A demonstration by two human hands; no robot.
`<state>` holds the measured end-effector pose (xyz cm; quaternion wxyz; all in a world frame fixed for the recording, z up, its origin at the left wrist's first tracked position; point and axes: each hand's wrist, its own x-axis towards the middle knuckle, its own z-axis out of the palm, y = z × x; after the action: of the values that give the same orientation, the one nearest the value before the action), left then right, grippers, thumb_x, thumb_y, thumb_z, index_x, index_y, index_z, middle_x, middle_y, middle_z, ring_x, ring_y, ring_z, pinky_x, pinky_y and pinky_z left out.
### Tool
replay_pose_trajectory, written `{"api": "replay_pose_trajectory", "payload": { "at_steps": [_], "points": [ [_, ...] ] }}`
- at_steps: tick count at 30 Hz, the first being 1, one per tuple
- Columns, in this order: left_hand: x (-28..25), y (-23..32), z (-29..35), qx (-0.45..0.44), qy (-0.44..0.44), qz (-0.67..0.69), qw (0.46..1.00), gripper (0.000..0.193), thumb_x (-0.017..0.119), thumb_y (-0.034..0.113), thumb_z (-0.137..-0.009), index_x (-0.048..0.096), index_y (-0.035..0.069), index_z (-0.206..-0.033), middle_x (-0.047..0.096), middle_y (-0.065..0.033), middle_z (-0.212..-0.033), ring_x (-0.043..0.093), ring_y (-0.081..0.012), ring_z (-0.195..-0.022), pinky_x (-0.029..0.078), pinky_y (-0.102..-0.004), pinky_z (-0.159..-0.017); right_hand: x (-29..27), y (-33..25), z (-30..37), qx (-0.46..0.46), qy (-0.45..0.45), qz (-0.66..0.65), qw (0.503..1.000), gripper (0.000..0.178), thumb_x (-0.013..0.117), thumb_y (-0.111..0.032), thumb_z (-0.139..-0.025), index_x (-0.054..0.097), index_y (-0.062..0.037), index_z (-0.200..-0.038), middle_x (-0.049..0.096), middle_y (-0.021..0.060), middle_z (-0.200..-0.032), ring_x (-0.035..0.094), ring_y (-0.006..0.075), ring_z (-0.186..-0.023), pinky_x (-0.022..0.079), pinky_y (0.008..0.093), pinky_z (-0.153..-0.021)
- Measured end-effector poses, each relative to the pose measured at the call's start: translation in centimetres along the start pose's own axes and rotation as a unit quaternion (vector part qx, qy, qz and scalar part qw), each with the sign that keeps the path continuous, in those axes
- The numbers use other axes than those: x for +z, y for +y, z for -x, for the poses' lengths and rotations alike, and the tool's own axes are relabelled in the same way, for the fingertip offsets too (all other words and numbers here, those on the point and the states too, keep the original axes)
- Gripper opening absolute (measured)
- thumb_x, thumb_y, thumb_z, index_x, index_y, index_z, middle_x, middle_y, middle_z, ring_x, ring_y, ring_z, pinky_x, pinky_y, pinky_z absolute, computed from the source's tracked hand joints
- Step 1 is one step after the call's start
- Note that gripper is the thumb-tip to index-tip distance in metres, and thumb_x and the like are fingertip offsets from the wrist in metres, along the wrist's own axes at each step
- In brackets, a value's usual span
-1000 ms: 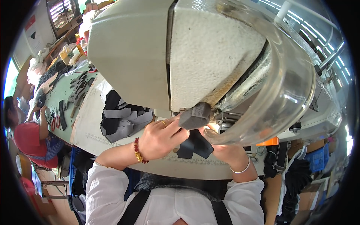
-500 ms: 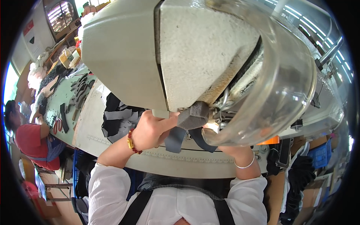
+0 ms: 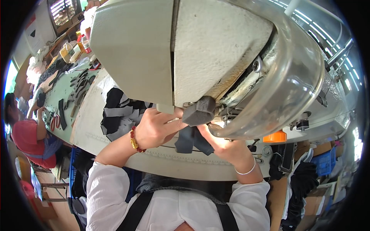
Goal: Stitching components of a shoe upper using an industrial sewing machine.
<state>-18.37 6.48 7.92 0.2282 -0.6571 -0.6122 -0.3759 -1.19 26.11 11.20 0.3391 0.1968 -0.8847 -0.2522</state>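
Under a big cream sewing machine head point(image 3: 221, 50), two dark fabric pieces hang side by side over the bed's near edge: a grey fabric piece point(image 3: 185, 141) and a blacker fabric piece point(image 3: 202, 143). My left hand point(image 3: 156, 129), fingers curled and pinched, grips the grey piece near its upper end. From the right, my right hand point(image 3: 230, 151) reaches in with a finger stretched toward the left fingertips, closed at the darker piece's upper part. A grey foam block point(image 3: 198, 111) on the machine hides the fingertips of both hands. The needle area cannot be made out.
Black and grey cut pieces point(image 3: 121, 115) lie piled left of my left hand. A clear curved shield point(image 3: 287, 84) and an orange knob point(image 3: 275, 136) stand right. At a green table point(image 3: 58, 98) with red-handled scissors point(image 3: 55, 122), a person in red point(image 3: 29, 138) works. A blue crate point(image 3: 323, 161) sits right.
My right hand has moved left and up from behind the shield, its finger now near my left fingertips. Both fabric pieces have shifted slightly. The view has shifted a little.
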Motion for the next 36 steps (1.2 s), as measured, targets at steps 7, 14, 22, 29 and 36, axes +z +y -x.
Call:
{"api": "replay_pose_trajectory", "payload": {
  "at_steps": [7,14,22,29,36],
  "points": [
    [-1.1,0.1,0.1,-0.022,-0.049,0.019,0.998,0.046,0.073,-0.007,-0.055,0.074,0.005,-0.1,0.071,-0.009,-0.097,0.071,-0.0289,-0.082,0.057,-0.036,-0.063,-1.0,-0.7,-2.4,0.021,0.135,-0.224,0.965,0.016,0.074,-0.009,-0.068,0.066,-0.0101,-0.082,0.073,0.0036,-0.093,0.073,0.0194,-0.09,0.06,0.0324,-0.077],
    [-1.1,0.7,0.4,0.028,-0.026,-0.017,0.999,0.051,0.072,-0.008,-0.055,0.073,0.005,-0.104,0.072,-0.0087,-0.1,0.072,-0.0286,-0.085,0.06,-0.0369,-0.068,-1.3,-0.8,-1.5,0.008,0.133,-0.264,0.955,0.017,0.073,-0.01,-0.064,0.062,-0.0089,-0.078,0.071,0.0035,-0.088,0.073,0.018,-0.085,0.06,0.0341,-0.068],
    [-0.1,0.0,0.7,0.109,-0.011,-0.048,0.993,0.039,0.073,0.0,-0.065,0.073,0.003,-0.104,0.071,-0.0114,-0.102,0.073,-0.0269,-0.09,0.063,-0.0326,-0.07,-1.4,-1.2,-1.5,0.01,0.129,-0.283,0.95,0.017,0.074,-0.007,-0.064,0.06,-0.0077,-0.074,0.069,0.004,-0.085,0.071,0.0191,-0.081,0.061,0.0344,-0.068],
    [0.2,0.1,0.4,0.145,0.008,0.025,0.989,0.022,0.071,0.005,-0.078,0.072,-0.001,-0.098,0.073,-0.0154,-0.105,0.075,-0.0275,-0.09,0.065,-0.0332,-0.071,-1.3,-0.8,-2.1,-0.002,0.152,-0.309,0.939,0.017,0.075,-0.003,-0.063,0.062,-0.0034,-0.074,0.068,0.0086,-0.083,0.071,0.0238,-0.079,0.062,0.0345,-0.067],
    [-1.3,1.5,-1.2,0.213,0.045,-0.049,0.975,0.019,0.071,0.006,-0.077,0.071,0.0,-0.095,0.072,-0.0137,-0.101,0.075,-0.0254,-0.087,0.065,-0.0321,-0.07,-1.4,-0.3,-0.8,0.047,0.07,-0.28,0.956,0.024,0.07,-0.003,-0.064,0.07,-0.0067,-0.087,0.072,0.0091,-0.095,0.072,0.0261,-0.086,0.06,0.0427,-0.078]
  ]
}}
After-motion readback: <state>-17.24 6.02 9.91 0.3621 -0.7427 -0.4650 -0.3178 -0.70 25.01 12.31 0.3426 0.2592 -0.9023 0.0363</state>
